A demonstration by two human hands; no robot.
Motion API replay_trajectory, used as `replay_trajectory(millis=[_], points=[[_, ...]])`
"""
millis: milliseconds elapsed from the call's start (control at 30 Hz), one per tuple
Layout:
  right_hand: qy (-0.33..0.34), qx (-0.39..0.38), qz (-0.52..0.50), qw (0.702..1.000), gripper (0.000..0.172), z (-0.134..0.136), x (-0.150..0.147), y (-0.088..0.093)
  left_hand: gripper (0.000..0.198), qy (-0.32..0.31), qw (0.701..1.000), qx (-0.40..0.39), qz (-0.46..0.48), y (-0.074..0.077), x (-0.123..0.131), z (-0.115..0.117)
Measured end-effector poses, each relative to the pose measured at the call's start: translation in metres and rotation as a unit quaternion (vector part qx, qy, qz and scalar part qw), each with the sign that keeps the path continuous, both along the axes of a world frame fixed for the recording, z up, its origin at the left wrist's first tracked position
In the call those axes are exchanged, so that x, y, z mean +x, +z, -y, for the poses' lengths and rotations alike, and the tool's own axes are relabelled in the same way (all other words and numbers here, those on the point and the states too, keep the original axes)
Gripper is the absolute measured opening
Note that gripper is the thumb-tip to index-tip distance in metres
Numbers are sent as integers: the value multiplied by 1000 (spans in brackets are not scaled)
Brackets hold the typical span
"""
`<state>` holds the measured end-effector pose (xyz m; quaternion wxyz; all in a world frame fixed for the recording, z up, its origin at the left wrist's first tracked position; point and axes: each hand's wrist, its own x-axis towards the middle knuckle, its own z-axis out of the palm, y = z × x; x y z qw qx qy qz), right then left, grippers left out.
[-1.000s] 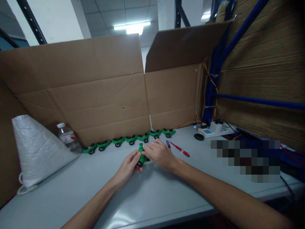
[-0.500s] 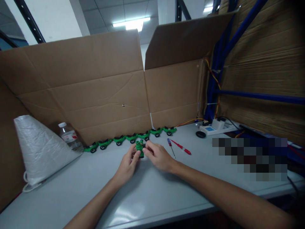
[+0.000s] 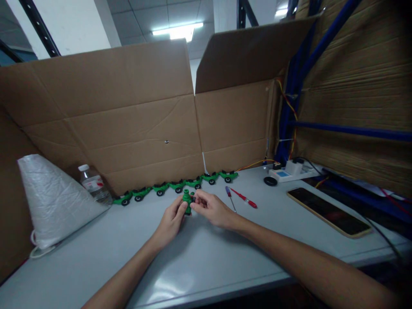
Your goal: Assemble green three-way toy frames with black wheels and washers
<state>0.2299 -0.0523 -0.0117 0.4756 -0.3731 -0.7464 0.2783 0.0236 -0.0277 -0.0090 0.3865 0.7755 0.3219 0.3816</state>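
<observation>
My left hand (image 3: 171, 218) is closed around a small green toy vehicle (image 3: 186, 201), which is held upright just above the table, its rounded end up. On its other side, my right hand (image 3: 210, 207) pinches at the toy's edge, where a small green and dark part shows by the fingertips. Whether a separate small piece sits in that pinch is hidden. Behind the hands, several green toy vehicles (image 3: 160, 189) with black wheels stand in a row along the cardboard.
Right of my hands lie a small screwdriver (image 3: 231, 199) and a red screwdriver (image 3: 245, 199). A phone (image 3: 328, 212), a black ring (image 3: 270, 181) and a power strip (image 3: 298, 172) are farther right. A water bottle (image 3: 94, 183) and silvery bag (image 3: 58, 204) stand left. Cardboard (image 3: 144, 128) walls the back.
Both hands stay on the toy, which has shifted slightly left and turned a little. My right fingers have moved a little at its side. The phone, blurred out before, is now visible.
</observation>
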Motion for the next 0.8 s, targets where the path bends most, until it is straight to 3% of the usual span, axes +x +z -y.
replay_trajectory(millis=[100, 267, 400, 600, 800], points=[[-36, 96, 89, 991, 16, 2, 5, 4, 52, -20, 997, -68, -5, 0, -1, -2], [-77, 234, 222, 943, 13, 4, 12, 9, 58, -25, 985, -173, 16, 0, 0, -3], [-104, 258, 265, 923, 11, 5, 11, 9, 57, -25, 965, -255, 50, 4, 3, 4], [-122, 285, 339, 889, 24, 7, 9, 10, 50, -86, 923, -370, 65, 10, -3, 6], [-95, 320, 366, 869, 24, 9, 10, 14, 52, -99, 912, -396, 41, 9, -7, 5]])
